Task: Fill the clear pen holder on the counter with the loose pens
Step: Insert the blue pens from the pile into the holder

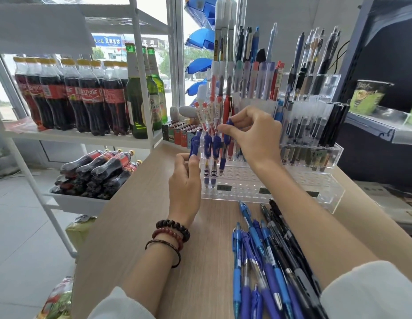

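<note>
A blue pen [226, 143], pinched at its top by the right hand [253, 134], is best kept upright and dropped straight into a free hole of the clear holder [281, 189], far on the tabletop [140, 226], while a second pen [194, 143] is gripped by the left hand [185, 183] and loose pens [264, 261] are left near right.

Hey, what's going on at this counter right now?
A person is stocking the clear pen holder on the wooden counter. The right hand pinches the top of a blue pen, held upright at the holder beside two standing pens. The left hand holds a second blue pen. Many loose pens are not yet in the holder.
</note>
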